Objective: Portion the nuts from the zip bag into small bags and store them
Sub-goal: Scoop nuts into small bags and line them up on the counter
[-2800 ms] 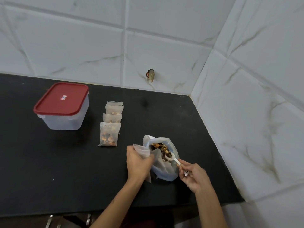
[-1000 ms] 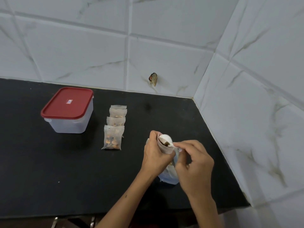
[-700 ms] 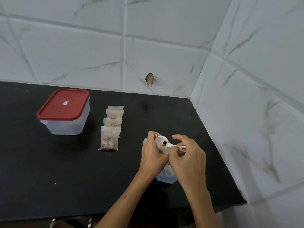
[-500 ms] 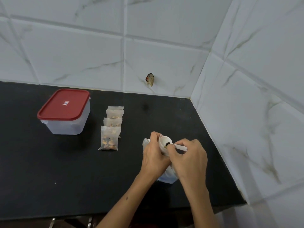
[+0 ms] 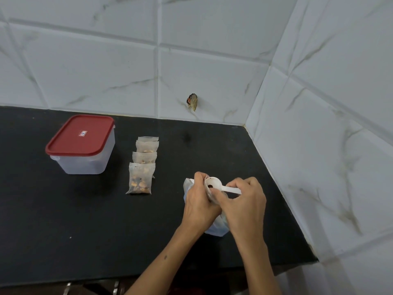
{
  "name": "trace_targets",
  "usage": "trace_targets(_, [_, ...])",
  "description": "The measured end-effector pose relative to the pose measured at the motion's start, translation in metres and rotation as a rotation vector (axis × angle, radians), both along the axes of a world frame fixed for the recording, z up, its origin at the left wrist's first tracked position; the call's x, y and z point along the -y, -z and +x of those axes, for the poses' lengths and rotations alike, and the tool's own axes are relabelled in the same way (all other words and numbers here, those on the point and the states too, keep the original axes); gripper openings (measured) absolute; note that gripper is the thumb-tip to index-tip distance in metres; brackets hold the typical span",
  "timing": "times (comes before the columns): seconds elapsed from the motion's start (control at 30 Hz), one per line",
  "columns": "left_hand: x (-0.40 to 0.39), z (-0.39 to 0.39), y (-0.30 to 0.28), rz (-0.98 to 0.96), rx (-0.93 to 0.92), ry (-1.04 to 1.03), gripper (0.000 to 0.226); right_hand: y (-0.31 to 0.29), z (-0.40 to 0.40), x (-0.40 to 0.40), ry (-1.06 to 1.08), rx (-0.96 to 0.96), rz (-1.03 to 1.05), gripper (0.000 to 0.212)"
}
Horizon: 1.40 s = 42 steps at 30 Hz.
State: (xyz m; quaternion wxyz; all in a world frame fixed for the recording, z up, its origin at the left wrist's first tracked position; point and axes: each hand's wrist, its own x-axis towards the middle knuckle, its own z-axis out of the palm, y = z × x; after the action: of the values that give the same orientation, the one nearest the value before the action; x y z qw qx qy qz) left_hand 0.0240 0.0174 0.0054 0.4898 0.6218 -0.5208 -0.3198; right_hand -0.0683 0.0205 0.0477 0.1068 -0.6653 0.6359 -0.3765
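Both forearms reach in from worktop's near edge w/ hands meeting. Left hand (image 5: 200, 201) curled, gripping (knuckles up); right hand (image 5: 244, 201) pinching w/ thumb & forefinger, wrist bent.

Only 1 label anywhere: a small red-and-white sticker (image 5: 83, 133) in the middle of the red lid (image 5: 63, 143) on the clear tub at the left of the bench. Way too small and blurry to read, so no brand, no letters, no numbers to pull from it. Nothing printed on the small bags (image 5: 140, 177), the zip bag (image 5: 217, 228), the white scoop (image 5: 221, 185) or the wall tiles (image 5: 95, 67) either.
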Motion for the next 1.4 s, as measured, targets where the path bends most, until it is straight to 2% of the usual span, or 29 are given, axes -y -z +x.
trace_targets(0.13, [0.001,0.002,0.000,-0.008,-0.020,-0.007,0.039,0.002,-0.004,0.000,-0.003,-0.014,-0.071,0.032])
trace_targets(0.33, [-0.001,0.002,-0.002,-0.025,-0.027,-0.007,0.040,0.002,-0.004,0.001,0.046,-0.011,-0.198,0.021])
trace_targets(0.73, [-0.004,0.004,-0.005,-0.094,-0.047,0.007,0.042,0.007,0.000,0.001,0.018,-0.085,-0.278,0.039])
trace_targets(1.0, [-0.004,0.006,-0.009,-0.078,-0.110,0.004,0.040,0.009,0.000,-0.005,-0.044,-0.024,-0.356,0.030])
trace_targets(1.2, [0.000,0.008,-0.008,-0.042,-0.118,-0.020,0.040,0.012,-0.005,-0.005,-0.139,-0.106,-0.464,0.012])
trace_targets(1.4, [0.004,0.012,-0.001,-0.053,-0.106,-0.041,0.039,0.013,-0.009,-0.003,-0.148,-0.196,-0.556,0.017])
